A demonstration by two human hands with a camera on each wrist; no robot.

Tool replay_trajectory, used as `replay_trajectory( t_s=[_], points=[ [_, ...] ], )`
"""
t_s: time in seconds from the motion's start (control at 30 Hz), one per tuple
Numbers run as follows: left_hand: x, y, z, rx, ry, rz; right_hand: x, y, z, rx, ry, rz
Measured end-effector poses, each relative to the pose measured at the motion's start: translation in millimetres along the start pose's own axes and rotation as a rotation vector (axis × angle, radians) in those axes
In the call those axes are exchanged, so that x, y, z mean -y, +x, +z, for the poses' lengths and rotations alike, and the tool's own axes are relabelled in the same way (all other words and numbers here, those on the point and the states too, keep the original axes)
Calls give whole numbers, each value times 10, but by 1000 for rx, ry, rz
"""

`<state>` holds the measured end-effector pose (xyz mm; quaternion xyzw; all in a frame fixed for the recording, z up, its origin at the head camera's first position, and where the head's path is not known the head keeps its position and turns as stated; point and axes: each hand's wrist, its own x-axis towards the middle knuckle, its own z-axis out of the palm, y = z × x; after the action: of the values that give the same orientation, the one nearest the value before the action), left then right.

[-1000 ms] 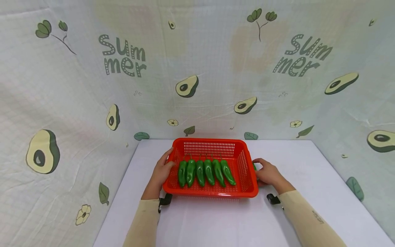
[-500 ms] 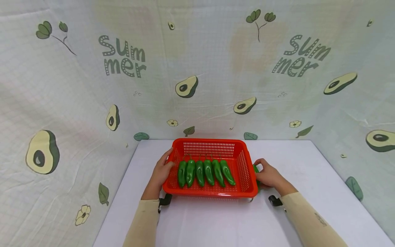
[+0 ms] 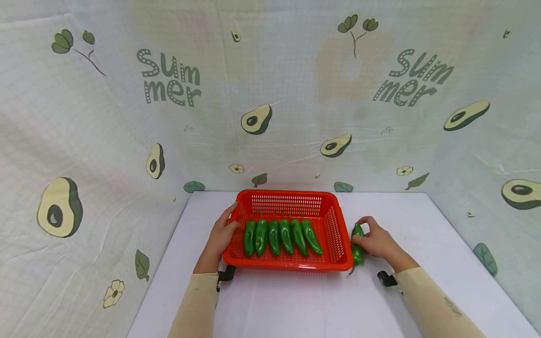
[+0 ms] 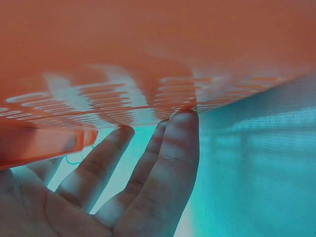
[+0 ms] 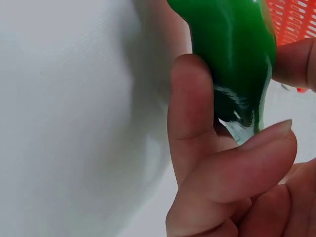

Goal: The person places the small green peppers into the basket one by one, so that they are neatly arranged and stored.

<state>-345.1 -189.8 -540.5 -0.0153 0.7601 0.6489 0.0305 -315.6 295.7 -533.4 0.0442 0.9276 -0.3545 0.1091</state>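
Observation:
A red plastic basket (image 3: 287, 268) with slotted walls sits on the white table. My left hand (image 3: 221, 235) grips its left side, thumb over the rim. The left wrist view shows fingers (image 4: 177, 148) reaching against the outside of the slotted wall (image 4: 98, 96). Just beyond the basket's right wall, my right hand (image 3: 375, 240) pinches a glossy green pepper (image 3: 357, 244), its stem pointing toward the near edge. Close up in the right wrist view, the pepper (image 5: 232, 44) lies between thumb and fingers, partly covered by them.
Several green peppers (image 3: 274, 237) lie side by side in the basket, stems toward its far wall. The table (image 3: 291, 305) runs back to a fabric backdrop (image 3: 287, 164) printed with avocados, which also hangs at both sides.
My right hand has shifted right and slightly nearer, bringing the pepper out from behind the basket's right wall. The left hand and the basket stay where they were.

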Motion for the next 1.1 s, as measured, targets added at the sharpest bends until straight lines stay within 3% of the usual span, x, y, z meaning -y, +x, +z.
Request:
replay_trajectory(
  t_s=[0.6,0.93,1.1],
  points=[
    [-25,-6,-5,-5,2,-12,-176,-131,-228,9,52,25],
    [-54,5,12,6,3,-1,-189,-179,-347,0,58,-7],
    [-67,-33,20,-15,78,-18,-176,-176,-415,0,78,-20]
  ],
)
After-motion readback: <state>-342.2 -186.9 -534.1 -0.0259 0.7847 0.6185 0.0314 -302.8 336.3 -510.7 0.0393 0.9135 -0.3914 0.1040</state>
